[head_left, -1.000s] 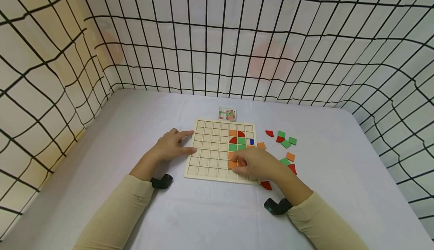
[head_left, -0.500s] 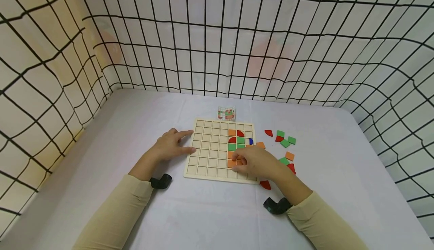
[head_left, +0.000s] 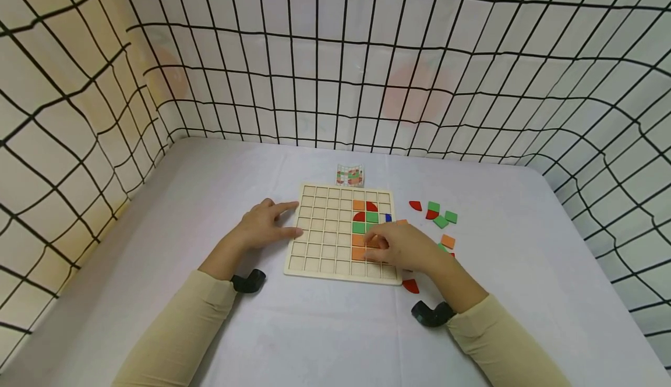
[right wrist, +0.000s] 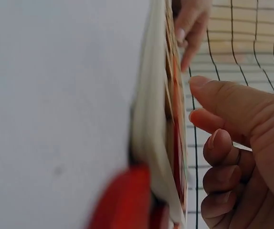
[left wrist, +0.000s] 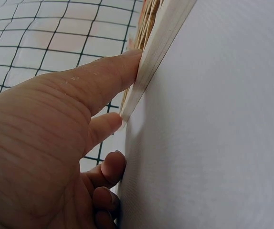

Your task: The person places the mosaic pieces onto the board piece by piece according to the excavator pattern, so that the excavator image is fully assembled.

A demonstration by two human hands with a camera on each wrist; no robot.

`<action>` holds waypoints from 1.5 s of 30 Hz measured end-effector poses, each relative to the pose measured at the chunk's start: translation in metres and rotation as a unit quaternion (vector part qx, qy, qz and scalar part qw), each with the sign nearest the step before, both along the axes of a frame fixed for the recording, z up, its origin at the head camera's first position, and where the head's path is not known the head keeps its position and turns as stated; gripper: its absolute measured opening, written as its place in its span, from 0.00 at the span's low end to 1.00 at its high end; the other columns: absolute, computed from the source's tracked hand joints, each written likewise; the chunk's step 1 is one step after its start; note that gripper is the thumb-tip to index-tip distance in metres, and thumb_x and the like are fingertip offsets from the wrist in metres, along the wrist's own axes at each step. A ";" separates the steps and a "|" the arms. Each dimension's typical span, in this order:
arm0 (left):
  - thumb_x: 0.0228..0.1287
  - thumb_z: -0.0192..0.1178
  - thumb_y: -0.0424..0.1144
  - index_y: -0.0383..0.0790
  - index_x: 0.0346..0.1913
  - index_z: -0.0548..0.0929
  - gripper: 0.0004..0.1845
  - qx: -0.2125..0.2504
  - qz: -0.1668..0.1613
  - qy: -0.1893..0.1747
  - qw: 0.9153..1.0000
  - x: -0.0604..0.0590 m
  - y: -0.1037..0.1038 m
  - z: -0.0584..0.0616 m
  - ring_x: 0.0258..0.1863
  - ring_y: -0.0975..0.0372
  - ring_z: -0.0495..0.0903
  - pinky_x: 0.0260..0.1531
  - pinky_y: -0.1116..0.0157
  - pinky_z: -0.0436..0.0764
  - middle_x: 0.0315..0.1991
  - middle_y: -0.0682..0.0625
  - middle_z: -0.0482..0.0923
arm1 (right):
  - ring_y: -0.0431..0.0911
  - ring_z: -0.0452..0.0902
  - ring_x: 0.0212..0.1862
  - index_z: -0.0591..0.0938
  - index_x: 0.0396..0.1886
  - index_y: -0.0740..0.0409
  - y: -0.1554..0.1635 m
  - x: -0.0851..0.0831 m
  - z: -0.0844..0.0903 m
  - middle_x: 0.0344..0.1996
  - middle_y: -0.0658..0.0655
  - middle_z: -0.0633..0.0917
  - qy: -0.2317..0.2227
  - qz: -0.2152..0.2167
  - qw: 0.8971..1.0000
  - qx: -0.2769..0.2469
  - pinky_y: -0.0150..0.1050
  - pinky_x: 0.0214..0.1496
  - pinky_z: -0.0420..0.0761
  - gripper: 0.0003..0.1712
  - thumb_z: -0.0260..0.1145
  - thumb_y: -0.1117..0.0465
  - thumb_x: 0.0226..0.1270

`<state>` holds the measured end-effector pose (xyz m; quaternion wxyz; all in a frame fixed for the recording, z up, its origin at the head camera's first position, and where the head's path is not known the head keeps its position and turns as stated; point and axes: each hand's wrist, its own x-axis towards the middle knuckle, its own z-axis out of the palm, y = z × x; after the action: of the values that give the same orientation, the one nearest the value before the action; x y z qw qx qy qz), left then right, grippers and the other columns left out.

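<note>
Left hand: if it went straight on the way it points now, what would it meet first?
The board: the left hand points at its left edge and seems to touch it, though exact contact is hard to judge.

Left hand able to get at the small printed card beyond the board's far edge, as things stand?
Probably yes: the left hand only touches the board at its left side, holding nothing, and no obstacle shows between it and the card.
</note>
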<state>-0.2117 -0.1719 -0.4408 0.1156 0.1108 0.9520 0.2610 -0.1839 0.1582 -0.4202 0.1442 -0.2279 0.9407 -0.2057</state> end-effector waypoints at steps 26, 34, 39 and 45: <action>0.60 0.68 0.62 0.57 0.76 0.69 0.42 0.002 0.000 -0.005 1.000 -0.001 0.002 -0.002 0.41 0.55 0.68 0.35 0.62 0.64 0.47 0.43 0.72 | 0.56 0.76 0.45 0.79 0.64 0.61 0.087 -0.061 -0.019 0.44 0.64 0.84 0.062 -0.180 0.981 0.028 0.53 0.51 0.81 0.22 0.62 0.55 0.76; 0.60 0.68 0.62 0.56 0.77 0.69 0.42 0.003 0.001 -0.008 1.000 -0.002 0.001 -0.002 0.41 0.54 0.68 0.35 0.62 0.64 0.48 0.43 0.72 | 0.53 0.74 0.41 0.84 0.42 0.56 0.083 -0.058 -0.013 0.32 0.58 0.81 0.059 -0.215 0.974 0.037 0.42 0.38 0.75 0.22 0.65 0.42 0.72; 0.60 0.68 0.62 0.56 0.76 0.69 0.42 0.002 0.005 -0.008 1.000 -0.002 0.001 -0.003 0.41 0.54 0.68 0.35 0.62 0.64 0.48 0.43 0.72 | 0.53 0.73 0.43 0.81 0.62 0.54 0.085 -0.060 -0.016 0.38 0.60 0.79 0.034 -0.193 0.980 0.027 0.42 0.39 0.77 0.23 0.63 0.49 0.73; 0.60 0.68 0.63 0.56 0.76 0.69 0.43 0.001 0.007 -0.007 1.000 -0.001 0.001 -0.002 0.41 0.54 0.68 0.35 0.62 0.65 0.49 0.43 0.73 | 0.50 0.72 0.39 0.81 0.61 0.54 0.087 -0.063 -0.020 0.33 0.58 0.77 0.026 -0.164 0.986 0.022 0.38 0.35 0.73 0.21 0.67 0.54 0.71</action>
<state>-0.2127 -0.1708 -0.4429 0.1204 0.1025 0.9516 0.2636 -0.2471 0.2453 -0.4403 0.0891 -0.0727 0.9731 -0.1996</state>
